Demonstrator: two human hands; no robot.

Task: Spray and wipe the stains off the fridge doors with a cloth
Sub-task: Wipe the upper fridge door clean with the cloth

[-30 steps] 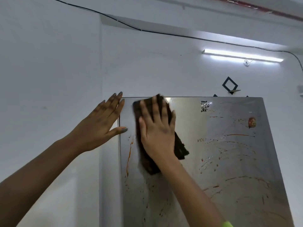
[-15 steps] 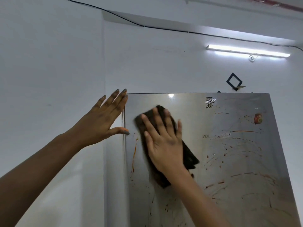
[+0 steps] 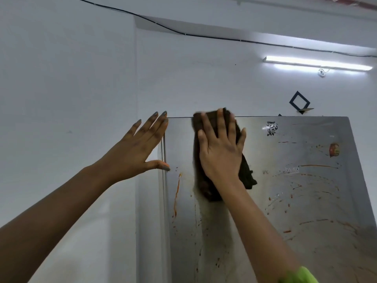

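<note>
A steel fridge door [image 3: 295, 201] fills the lower right, streaked with reddish-brown stains [image 3: 177, 193] down its left side and across the right. With straight, spread fingers, my right hand [image 3: 221, 152] presses a dark brown cloth [image 3: 246, 176] flat against the door's top left, fingertips at the upper edge. The cloth hangs out below and to the right of the palm. Flat and with fingers straight, my left hand [image 3: 140, 150] rests on the fridge's left side edge, thumb on the door corner. No spray bottle is in view.
White walls [image 3: 67, 99] stand left of and behind the fridge. A black cable [image 3: 183, 33] runs along the wall above, and a tube light [image 3: 316, 63] glows at the upper right. A black diamond-shaped mark [image 3: 299, 102] sits above the fridge top.
My right hand has slid the cloth up from the upper-middle of the door to its top edge. The left hand has stayed at the fridge's side edge.
</note>
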